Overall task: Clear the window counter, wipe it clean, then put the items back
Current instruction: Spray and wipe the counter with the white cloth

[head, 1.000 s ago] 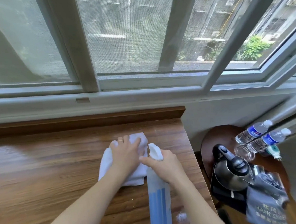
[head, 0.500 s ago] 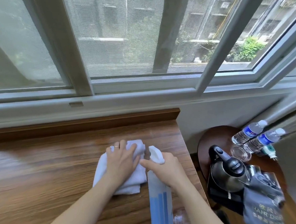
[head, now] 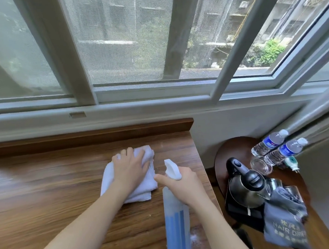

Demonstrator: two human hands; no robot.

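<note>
Now left hand (head: 130, 168) flat on white cloth (head: 142, 188), right-hand fingers (head: 159, 176) around spray bottle (head: 176, 218).

- The wooden bench (head: 47, 190) runs under the window, with a raised wooden lip along its back edge.
- A white cloth (head: 143, 190) lies flat on the bench near its right end, under the left hand (head: 129, 169).
- A small pale smear sits on the bench near the front right edge.
- A low, dark round side table (head: 225, 149) stands just right of the bench; on it are a kettle (head: 246, 186) on its base, two water bottles (head: 268, 142), a glass (head: 261, 165) and a grey bag (head: 283, 219).
</note>
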